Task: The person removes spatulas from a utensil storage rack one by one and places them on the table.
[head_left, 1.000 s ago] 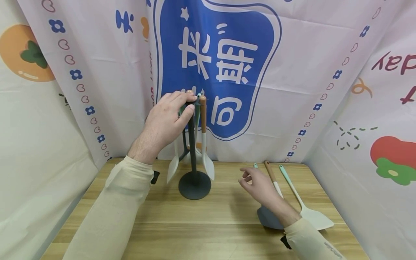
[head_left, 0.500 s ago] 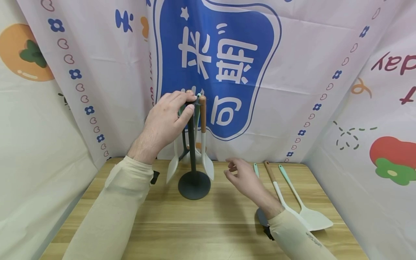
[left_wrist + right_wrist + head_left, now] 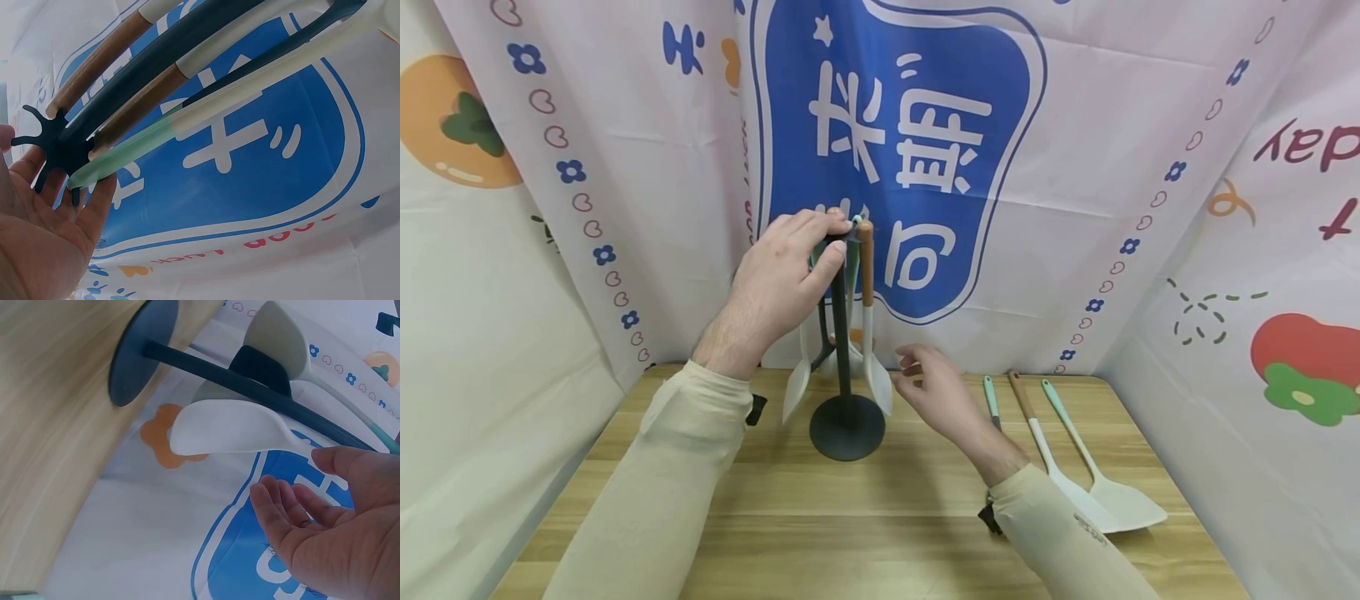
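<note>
My left hand (image 3: 778, 279) rests on the top of a dark utensil stand (image 3: 847, 429), thumb on the near side and fingers laid across the hub. In the left wrist view those fingers (image 3: 94, 209) are nearly straight behind the dark hooks. Several utensils hang there, among them a wooden-handled one (image 3: 867, 267) with a white, spoon-like head and a mint-handled one (image 3: 131, 150). My right hand (image 3: 943, 396) is just right of that white head (image 3: 228, 428), fingers loosely bent, thumb apart from them, holding nothing.
On the right of the wooden table (image 3: 820, 525) lie a mint-handled white turner (image 3: 1123, 504), a wooden-handled white utensil (image 3: 1045, 450), and a mint-handled one (image 3: 992, 400) mostly covered by my right arm. Printed cloth (image 3: 1090, 167) hangs behind the stand.
My right hand has moved left and away from me, from near the utensils lying on the table to beside the stand. My left hand and the stand stay in place.
</note>
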Demonstrator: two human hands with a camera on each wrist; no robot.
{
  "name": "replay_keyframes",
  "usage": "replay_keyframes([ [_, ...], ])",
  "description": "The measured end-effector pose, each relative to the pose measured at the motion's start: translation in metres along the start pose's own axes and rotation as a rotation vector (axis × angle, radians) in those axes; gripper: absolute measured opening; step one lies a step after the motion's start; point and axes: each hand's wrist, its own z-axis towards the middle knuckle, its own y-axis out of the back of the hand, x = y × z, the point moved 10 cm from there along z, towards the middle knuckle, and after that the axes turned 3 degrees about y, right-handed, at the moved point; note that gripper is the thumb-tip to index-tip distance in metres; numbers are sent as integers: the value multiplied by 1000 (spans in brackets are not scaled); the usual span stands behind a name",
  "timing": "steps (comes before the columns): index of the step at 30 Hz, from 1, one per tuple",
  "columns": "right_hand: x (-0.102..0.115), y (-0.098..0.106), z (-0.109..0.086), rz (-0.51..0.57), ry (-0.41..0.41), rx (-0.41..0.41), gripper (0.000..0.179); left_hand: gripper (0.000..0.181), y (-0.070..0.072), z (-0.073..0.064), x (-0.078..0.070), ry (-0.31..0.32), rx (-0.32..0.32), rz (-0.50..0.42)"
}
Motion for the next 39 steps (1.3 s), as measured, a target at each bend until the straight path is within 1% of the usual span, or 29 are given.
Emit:
replay_keyframes([
  [5, 9, -4, 8, 47, 21, -1, 42, 56, 0, 0, 0, -2, -3, 0],
  [13, 14, -10, 22, 44, 0, -10, 43, 55, 1, -1, 1, -4, -10, -3],
  [17, 18, -12, 28, 88, 8, -20, 45, 55, 1, -1, 1, -6, -11, -4],
  [22, 24, -14, 36, 169, 32, -41, 45, 56, 1, 0, 0, -10, -15, -6],
  [29, 32, -17, 46, 277, 69, -74, 40, 56, 1, 0, -2, -17, -17, -9],
  [34, 34, -21, 51, 302, 65, -85, 38, 56, 1, -1, -1, -15, -15, -7],
  [39, 34, -24, 53, 299, 62, -83, 30, 56, 1, -1, -1, -13, -14, -5],
])
